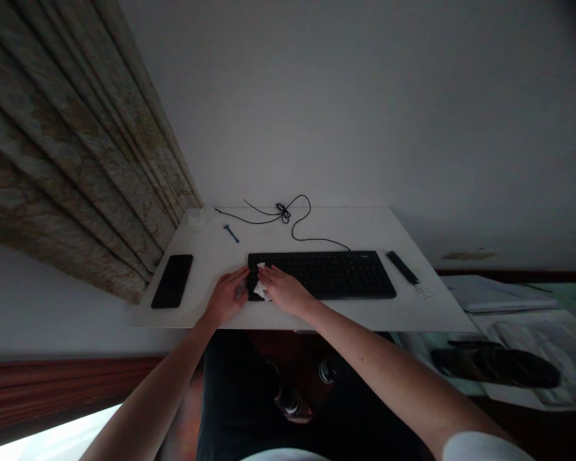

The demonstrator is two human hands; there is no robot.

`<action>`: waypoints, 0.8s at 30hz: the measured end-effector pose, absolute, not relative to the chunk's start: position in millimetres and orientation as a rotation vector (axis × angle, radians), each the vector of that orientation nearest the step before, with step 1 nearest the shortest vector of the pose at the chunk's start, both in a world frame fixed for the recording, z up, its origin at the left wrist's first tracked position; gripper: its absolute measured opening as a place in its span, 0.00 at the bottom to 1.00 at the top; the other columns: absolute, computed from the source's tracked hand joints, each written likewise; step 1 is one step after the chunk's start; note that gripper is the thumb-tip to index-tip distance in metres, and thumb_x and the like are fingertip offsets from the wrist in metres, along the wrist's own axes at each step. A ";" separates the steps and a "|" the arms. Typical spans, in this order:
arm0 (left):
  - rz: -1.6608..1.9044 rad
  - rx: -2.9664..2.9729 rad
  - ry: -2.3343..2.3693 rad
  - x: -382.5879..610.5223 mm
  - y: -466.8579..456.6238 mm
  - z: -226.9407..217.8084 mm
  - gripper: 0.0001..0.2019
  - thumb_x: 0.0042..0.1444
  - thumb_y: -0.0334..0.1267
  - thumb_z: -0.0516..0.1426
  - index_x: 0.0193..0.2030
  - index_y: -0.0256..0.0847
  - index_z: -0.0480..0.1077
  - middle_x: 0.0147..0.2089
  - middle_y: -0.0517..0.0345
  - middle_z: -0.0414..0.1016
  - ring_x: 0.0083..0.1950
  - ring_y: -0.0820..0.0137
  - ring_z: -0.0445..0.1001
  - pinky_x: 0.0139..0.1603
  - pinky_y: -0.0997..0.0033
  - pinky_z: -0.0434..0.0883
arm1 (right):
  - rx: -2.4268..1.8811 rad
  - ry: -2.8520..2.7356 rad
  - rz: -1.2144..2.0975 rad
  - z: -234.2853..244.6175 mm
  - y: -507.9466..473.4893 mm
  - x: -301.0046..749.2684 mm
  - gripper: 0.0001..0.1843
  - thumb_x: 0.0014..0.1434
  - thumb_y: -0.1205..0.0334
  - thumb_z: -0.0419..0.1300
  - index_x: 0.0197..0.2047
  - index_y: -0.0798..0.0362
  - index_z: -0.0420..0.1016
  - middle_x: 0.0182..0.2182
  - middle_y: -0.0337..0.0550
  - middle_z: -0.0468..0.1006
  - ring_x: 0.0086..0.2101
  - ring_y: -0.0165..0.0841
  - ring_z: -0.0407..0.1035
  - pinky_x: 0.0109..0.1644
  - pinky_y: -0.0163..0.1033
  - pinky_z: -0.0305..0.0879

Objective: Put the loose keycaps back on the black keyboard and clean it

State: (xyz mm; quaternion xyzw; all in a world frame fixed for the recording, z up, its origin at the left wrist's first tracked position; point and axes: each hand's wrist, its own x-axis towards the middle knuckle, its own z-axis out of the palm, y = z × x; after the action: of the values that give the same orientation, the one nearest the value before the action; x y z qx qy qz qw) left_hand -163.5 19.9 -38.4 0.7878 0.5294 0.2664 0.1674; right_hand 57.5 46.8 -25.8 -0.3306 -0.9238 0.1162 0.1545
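A black keyboard (331, 274) lies on a white table (365, 230), its cable (288, 218) trailing to the back. My right hand (284, 289) rests on the keyboard's left end, fingers pressed down on a small white cloth or tissue (260, 289). My left hand (228, 296) lies on the table just left of the keyboard, its fingertips touching the keyboard's left edge, fingers fairly flat.
A black phone (173, 280) lies at the table's left edge. A small blue tool (231, 233) and a white object (200, 215) sit at the back left. A black remote-like bar (402, 267) lies right of the keyboard. A curtain (77, 160) hangs left; papers and a dark item (494, 365) lie lower right.
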 end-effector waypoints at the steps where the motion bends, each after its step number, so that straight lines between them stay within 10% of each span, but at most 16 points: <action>1: 0.767 2.237 1.511 -163.4 19.8 -38.1 0.29 0.56 0.30 0.56 0.66 0.46 0.68 0.69 0.52 0.68 0.67 0.58 0.69 0.69 0.47 0.64 | -0.942 -2.661 0.327 -23.8 47.8 68.6 0.26 0.64 0.71 0.57 0.66 0.58 0.69 0.66 0.57 0.67 0.67 0.41 0.59 0.73 0.52 0.51; 24: 0.795 2.236 1.501 -167.3 22.4 -40.9 0.26 0.57 0.31 0.56 0.64 0.45 0.69 0.68 0.50 0.70 0.67 0.55 0.70 0.69 0.43 0.66 | -1.733 -2.394 -0.152 -23.9 14.7 289.0 0.25 0.64 0.70 0.52 0.62 0.50 0.74 0.66 0.51 0.69 0.66 0.48 0.59 0.68 0.63 0.55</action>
State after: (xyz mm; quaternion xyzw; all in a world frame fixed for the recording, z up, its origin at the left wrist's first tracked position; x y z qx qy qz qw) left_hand -167.3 22.4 -40.9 0.7853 0.5270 0.2792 0.1661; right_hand 289.0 14.7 -23.9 -0.5832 -0.8056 -0.0511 0.0910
